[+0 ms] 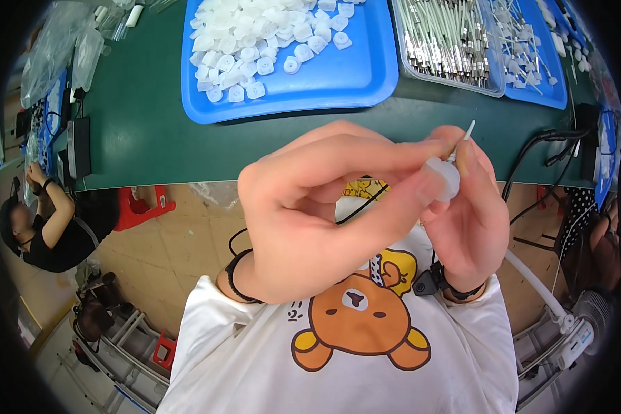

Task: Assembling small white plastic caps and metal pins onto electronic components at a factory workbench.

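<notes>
Both my hands are raised together over the near edge of the green table. My left hand is closed in a pinch, its thumb and forefinger on a translucent white plastic cap. My right hand is closed around a thin white stem, whose tip sticks up beyond the fingers. The stem's lower end meets the cap, but the fingers partly hide the joint. Beyond my hands, a blue tray carries a heap of similar white caps.
A clear plastic box at the far right holds many pale green sticks with metal ends. Next to it, another blue tray has capped stems. Black cables cross the table's right side. A fan stands lower right; another person sits at left.
</notes>
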A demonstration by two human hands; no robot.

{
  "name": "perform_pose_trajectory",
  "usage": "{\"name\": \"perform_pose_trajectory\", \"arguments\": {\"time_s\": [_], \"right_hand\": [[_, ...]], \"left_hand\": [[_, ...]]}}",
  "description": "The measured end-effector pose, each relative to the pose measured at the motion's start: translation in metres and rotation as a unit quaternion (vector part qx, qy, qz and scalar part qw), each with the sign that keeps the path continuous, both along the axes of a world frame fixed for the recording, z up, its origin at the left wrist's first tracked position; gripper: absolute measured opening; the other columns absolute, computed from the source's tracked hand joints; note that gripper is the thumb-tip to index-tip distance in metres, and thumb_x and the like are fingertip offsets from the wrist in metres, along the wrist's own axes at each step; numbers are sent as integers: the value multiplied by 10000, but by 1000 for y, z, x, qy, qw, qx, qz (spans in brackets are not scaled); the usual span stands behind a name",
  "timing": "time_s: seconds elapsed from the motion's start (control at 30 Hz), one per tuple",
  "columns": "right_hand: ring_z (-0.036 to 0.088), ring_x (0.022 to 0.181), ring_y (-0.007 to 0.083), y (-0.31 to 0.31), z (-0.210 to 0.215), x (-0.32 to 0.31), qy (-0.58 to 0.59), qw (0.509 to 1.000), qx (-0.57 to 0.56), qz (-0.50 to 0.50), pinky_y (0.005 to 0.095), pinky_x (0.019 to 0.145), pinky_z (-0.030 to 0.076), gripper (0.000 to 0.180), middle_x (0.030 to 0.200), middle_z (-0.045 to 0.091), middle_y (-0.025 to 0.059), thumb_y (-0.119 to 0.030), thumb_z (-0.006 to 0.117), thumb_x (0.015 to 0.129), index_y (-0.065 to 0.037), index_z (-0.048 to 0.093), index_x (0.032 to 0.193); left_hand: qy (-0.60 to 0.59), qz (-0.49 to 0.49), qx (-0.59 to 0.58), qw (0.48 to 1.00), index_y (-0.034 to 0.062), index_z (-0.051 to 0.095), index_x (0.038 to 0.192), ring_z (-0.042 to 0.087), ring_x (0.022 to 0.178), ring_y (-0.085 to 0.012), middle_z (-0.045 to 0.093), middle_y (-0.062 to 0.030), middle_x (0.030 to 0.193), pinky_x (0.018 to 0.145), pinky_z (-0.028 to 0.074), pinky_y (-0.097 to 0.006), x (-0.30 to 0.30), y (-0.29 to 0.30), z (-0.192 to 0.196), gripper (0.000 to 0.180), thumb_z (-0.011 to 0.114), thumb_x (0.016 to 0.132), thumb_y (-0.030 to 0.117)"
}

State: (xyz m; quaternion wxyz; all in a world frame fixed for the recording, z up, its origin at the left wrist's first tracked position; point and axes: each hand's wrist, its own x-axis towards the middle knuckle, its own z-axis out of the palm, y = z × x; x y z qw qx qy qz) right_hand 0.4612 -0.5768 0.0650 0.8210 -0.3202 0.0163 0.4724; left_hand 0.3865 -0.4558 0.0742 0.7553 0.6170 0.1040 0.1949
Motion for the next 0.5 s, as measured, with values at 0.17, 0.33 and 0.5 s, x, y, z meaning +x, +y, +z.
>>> {"name": "perform_pose_trajectory", "arguments": {"time_s": [0.17,0.33,0.5], "right_hand": [[436,648,101,-1,-4,-3,-46,999,11,12,214,558,363,210,752,458,56,-201,372,836,-2,413,887],[512,612,113,1,-4,-6,-44,998,11,-37,212,537,405,153,711,529,75,-94,475,783,24,482,880],[524,588,122,-2,-6,-7,-144,987,38,-64,216,500,421,112,739,536,104,20,524,719,54,511,826]], "left_hand": [[-21,-9,-77,997,-57,568,824,519,658,-143,551,-127,753,586,411,-228,0,-2,-2,152,537,689,7],[-11,-32,-132,991,-55,572,802,517,641,-149,548,-135,736,566,409,-228,0,0,-7,149,550,685,34],[-44,-60,-95,993,-51,577,762,527,620,-168,545,-131,719,537,419,-236,-5,5,-14,140,601,658,39]]}}
